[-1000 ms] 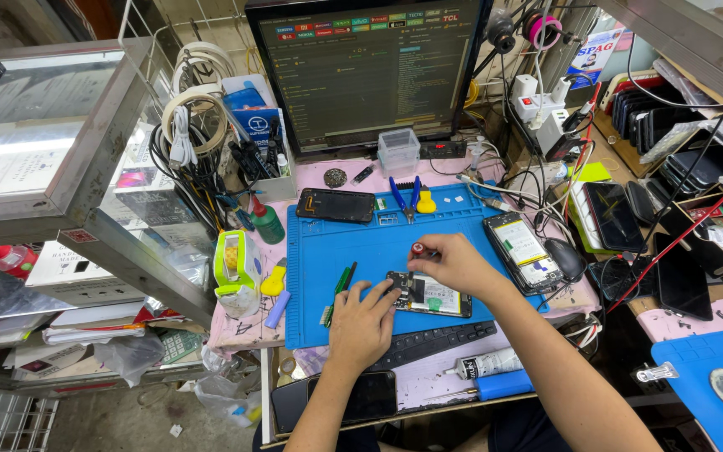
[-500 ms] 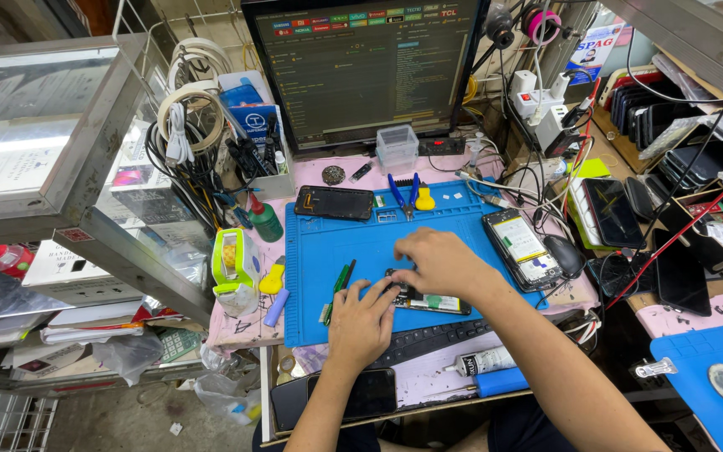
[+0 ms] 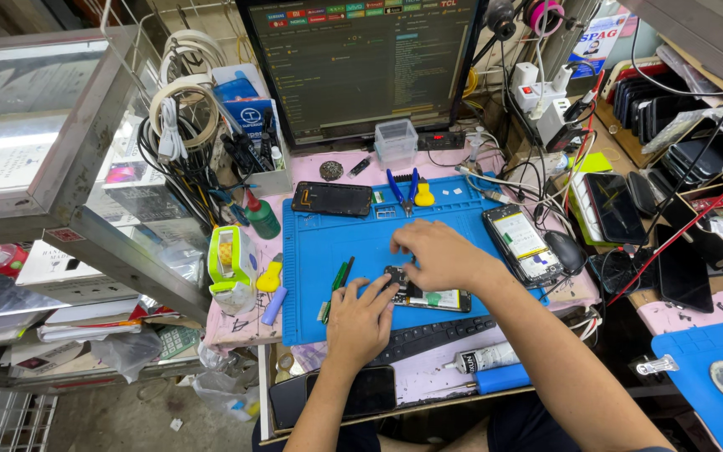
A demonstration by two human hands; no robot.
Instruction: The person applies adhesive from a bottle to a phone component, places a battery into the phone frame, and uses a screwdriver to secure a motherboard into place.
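While it lies flat on the blue mat (image 3: 353, 251) on the bench, the opened phone (image 3: 428, 295) has its long side running left to right, with its top end under the hands. The left hand (image 3: 360, 322) rests with fingers loosely spread, its fingertips touching the phone's left end. The right hand (image 3: 433, 254) is curled over the same end, fingers bent down and pressing on it.

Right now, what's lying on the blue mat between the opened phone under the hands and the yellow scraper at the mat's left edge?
In the head view, green-handled tools lie on the blue mat, between the opened phone and the yellow scraper.
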